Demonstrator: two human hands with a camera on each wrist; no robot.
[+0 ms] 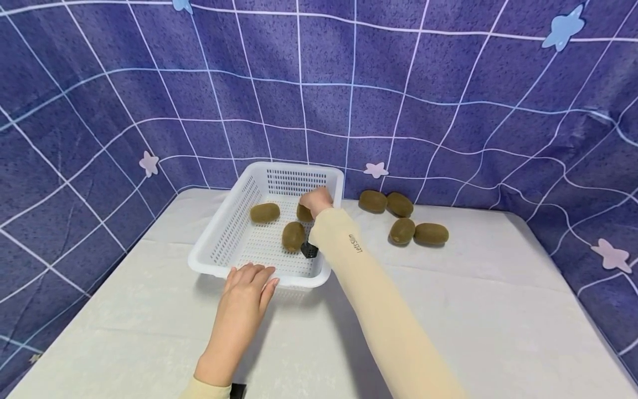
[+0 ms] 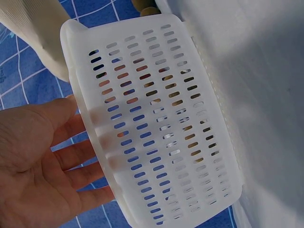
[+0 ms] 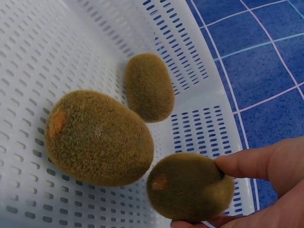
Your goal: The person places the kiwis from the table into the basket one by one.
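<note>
A white perforated plastic basket stands on the table. Inside its right half my right hand holds a kiwi, thumb on one side and fingers underneath in the right wrist view. Two other kiwis lie in the basket: one toward the left wall, one near the middle. My left hand rests on the basket's near rim, its fingers reaching over the edge. From the left wrist view, those fingers extend behind the rim, fairly straight, with the palm outside the wall.
Right of the basket, several kiwis lie on the white-covered table: a pair at the back and a pair nearer. A blue gridded curtain with star shapes rises behind the table and along both sides.
</note>
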